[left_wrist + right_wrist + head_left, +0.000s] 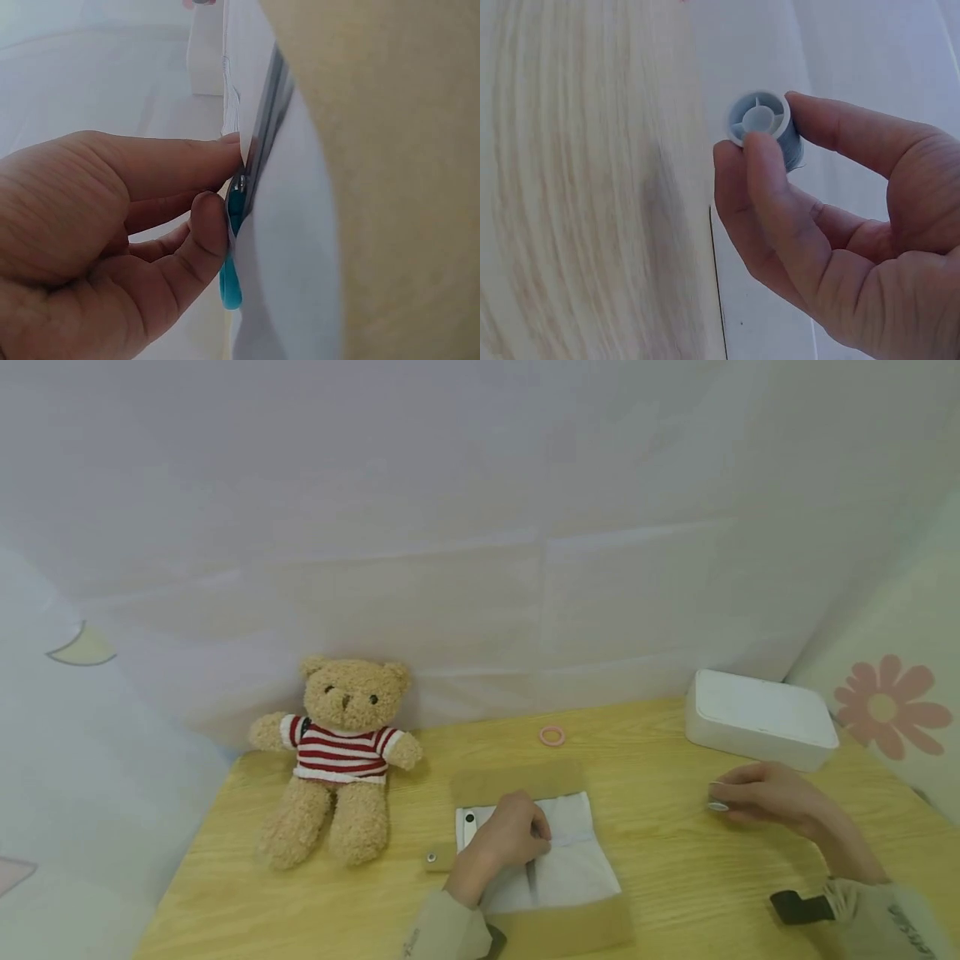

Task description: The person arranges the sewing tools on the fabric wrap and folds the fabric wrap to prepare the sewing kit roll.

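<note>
In the head view my left hand (506, 835) is over a tan fold-out pouch (517, 783) with a white cloth lining (577, 864). The left wrist view shows its thumb and forefinger pinching at slim scissors (232, 289) with a teal handle and grey metal blades, against the white cloth. The fingertips partly cover the middle of the scissors. My right hand (768, 797) is raised at the right, near the white box. Its thumb and fingers hold a small spool of thread (791, 146), pale grey-blue, with its spoked white end showing.
A teddy bear (341, 752) in a striped shirt sits at the left. A pink ring (552, 737) lies behind the pouch. The white box (765, 714) stands at the back right of the wooden table (652, 860). Pale cloth (450, 568) hangs behind.
</note>
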### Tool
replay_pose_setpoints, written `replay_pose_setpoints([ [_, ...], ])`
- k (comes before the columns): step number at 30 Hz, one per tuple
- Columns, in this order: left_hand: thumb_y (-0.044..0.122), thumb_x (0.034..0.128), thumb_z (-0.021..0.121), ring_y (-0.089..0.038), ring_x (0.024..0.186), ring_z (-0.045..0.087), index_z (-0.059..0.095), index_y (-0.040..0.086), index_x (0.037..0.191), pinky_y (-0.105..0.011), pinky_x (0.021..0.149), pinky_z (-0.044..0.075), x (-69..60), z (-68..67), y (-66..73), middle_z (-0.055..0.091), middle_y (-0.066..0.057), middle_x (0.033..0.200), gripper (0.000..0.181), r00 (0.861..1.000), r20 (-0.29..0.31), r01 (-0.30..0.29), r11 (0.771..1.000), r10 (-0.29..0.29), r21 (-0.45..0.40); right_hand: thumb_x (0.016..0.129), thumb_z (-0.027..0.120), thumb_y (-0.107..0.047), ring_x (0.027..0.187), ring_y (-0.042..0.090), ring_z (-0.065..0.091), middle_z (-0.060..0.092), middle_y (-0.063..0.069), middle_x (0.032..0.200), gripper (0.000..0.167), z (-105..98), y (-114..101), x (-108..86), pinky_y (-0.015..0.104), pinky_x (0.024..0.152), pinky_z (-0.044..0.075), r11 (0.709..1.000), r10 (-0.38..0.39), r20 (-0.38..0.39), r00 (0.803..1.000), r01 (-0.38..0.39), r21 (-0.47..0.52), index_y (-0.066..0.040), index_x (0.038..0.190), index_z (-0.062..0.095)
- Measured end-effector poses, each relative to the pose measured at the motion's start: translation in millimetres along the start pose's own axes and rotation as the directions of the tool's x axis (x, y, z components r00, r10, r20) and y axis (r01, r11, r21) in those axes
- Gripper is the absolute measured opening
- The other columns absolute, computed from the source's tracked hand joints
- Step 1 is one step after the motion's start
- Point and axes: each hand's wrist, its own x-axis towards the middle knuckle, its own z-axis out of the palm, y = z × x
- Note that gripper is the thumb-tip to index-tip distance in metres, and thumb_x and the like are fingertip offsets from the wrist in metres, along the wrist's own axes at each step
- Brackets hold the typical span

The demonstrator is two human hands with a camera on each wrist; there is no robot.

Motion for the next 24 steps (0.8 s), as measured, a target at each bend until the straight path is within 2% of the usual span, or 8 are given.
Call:
replay_pose_setpoints([
  [8, -0.003, 0.0746, 0.074, -0.011, 0.077, 0.041, 0.067, 0.01, 0.067, -0.023, 0.066, 0.039, -0.9, 0.4, 0.6, 0.049, 0.003, 0.081, 0.016, 1.0, -0.002, -0.003, 1.0, 0.003, 0.01, 0.096, 0.059, -0.016, 0.091, 0.017, 0.065, 0.063, 0.011, 0.104, 0.046, 20, -12, 6.7, 0.033, 0.08, 0.054, 0.998, -0.051, -0.054, 0.997, 0.049, -0.039, 0.02, 0.121, 0.048],
  [14, -0.004, 0.0721, 0.075, -0.01, 0.077, 0.041, 0.066, 0.011, 0.068, -0.023, 0.067, 0.038, -1.0, -0.4, -0.7, 0.05, 0.003, 0.08, 0.018, 1.0, 0.005, -0.02, 1.0, 0.02, 0.016, 0.093, 0.063, -0.019, 0.095, 0.029, 0.064, 0.061, 0.017, 0.108, 0.043, 59, -40, 31.6, 0.037, 0.081, 0.054, 0.99, -0.124, -0.058, 0.991, 0.12, -0.071, 0.012, 0.12, 0.054],
  [17, -0.004, 0.0711, 0.075, -0.01, 0.076, 0.041, 0.066, 0.011, 0.068, -0.023, 0.067, 0.038, -0.7, -0.5, -1.7, 0.051, 0.004, 0.079, 0.018, 1.0, 0.009, -0.019, 1.0, 0.019, 0.02, 0.091, 0.066, -0.021, 0.094, 0.03, 0.064, 0.061, 0.016, 0.105, 0.039, 89, -57, 50.8, 0.039, 0.081, 0.054, 0.985, -0.167, -0.022, 0.986, 0.166, -0.039, 0.008, 0.116, 0.057],
  [20, -0.004, 0.0709, 0.076, -0.009, 0.075, 0.041, 0.067, 0.011, 0.069, -0.023, 0.067, 0.038, 0.1, -0.6, -2.2, 0.052, 0.004, 0.079, 0.017, 1.0, 0.012, -0.019, 1.0, 0.018, 0.02, 0.09, 0.068, -0.02, 0.091, 0.029, 0.064, 0.061, 0.014, 0.102, 0.037, 119, -73, 69.1, 0.042, 0.079, 0.054, 0.975, -0.222, 0.053, 0.974, 0.221, 0.026, 0.007, 0.113, 0.059],
  [24, -0.002, 0.0712, 0.076, -0.007, 0.075, 0.042, 0.069, 0.009, 0.072, -0.021, 0.067, 0.039, 0.9, -0.3, -1.6, 0.054, 0.003, 0.081, 0.014, 0.999, 0.017, -0.036, 0.999, 0.036, 0.012, 0.089, 0.069, -0.016, 0.087, 0.025, 0.064, 0.062, 0.013, 0.095, 0.033, 143, -82, 81.0, 0.042, 0.077, 0.055, 0.967, -0.252, 0.127, 0.959, 0.246, 0.065, 0.009, 0.108, 0.06],
])
